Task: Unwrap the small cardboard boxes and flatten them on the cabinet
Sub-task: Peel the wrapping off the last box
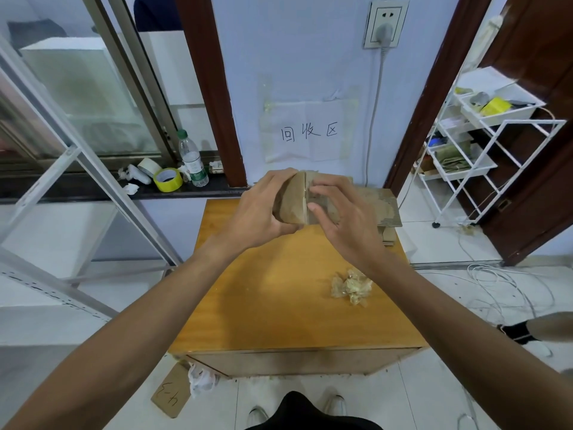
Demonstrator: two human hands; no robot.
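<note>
Got the small cardboard box [294, 200] held up over the cabinet's [279, 290] far edge, left grip [257, 212] clamped round its side to steady it while my right grip [341, 218] pinches it at the taped seam, flattened ones [386, 209] stacked at the far right corner.

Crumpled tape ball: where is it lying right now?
In the head view, the crumpled tape ball lies on the cabinet top, right of centre, nearer the person than the cardboard box held above.
</note>
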